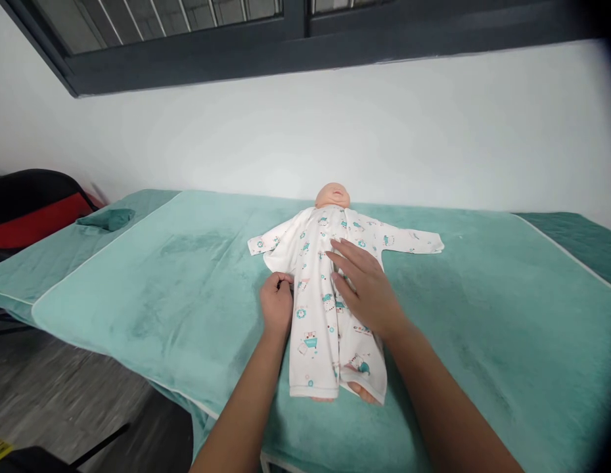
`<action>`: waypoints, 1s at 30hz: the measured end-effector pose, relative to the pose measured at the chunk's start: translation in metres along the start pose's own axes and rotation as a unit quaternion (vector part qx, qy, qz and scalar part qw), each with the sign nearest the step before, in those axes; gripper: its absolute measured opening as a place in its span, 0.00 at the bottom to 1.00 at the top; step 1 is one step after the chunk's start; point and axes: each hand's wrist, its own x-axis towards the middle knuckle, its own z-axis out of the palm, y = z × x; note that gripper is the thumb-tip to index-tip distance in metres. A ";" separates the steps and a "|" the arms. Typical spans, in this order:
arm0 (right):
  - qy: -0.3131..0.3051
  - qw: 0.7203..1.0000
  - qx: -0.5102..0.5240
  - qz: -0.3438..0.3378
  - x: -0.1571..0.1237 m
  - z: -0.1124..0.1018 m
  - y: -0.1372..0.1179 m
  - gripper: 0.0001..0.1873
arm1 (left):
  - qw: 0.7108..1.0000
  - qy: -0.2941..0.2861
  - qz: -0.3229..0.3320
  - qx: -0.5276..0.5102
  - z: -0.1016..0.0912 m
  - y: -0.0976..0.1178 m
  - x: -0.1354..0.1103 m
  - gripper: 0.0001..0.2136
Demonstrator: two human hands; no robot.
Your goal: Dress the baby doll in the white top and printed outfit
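A baby doll [334, 196] lies on its back, dressed in a long white printed baby gown [313, 315]. The gown's sleeves stretch out to both sides, and the doll's feet show a little below the hem. At the gown's left edge, around waist height, my left hand [277, 303] is closed, its curled fingers and thumb on the cloth. My right hand [362, 286] rests over the front of the gown with its fingers spread, near the front opening that runs down the middle.
Green plush cloth [187, 282] covers the table beneath the doll. A white wall [305, 138] stands behind it, under a dark window frame [211, 56]. At the far left is a black and red chair [34, 210], near a small green cloth bundle [106, 219].
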 end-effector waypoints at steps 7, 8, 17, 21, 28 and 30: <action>0.011 0.999 -0.028 0.017 0.000 0.004 0.000 0.16 | 1.000 -0.003 -0.006 -0.006 -0.001 0.004 -0.002 0.08; 0.029 0.999 -0.027 0.022 0.000 0.004 0.001 0.14 | 1.000 -0.002 -0.007 -0.005 -0.001 0.005 -0.002 0.08; 0.103 0.992 0.015 0.076 0.012 0.009 0.010 0.14 | 1.000 -0.003 -0.014 -0.001 -0.001 0.006 -0.002 0.08; 0.061 0.997 0.004 0.050 0.025 0.013 0.017 0.20 | 1.000 -0.004 -0.013 -0.001 -0.001 0.006 -0.002 0.08; 0.073 0.996 -0.017 0.046 0.014 0.011 0.012 0.15 | 1.000 -0.008 -0.001 -0.005 -0.001 0.004 0.000 0.08; 0.098 0.993 -0.014 0.056 0.011 0.009 0.009 0.14 | 1.000 -0.003 -0.003 -0.005 -0.001 0.004 0.000 0.08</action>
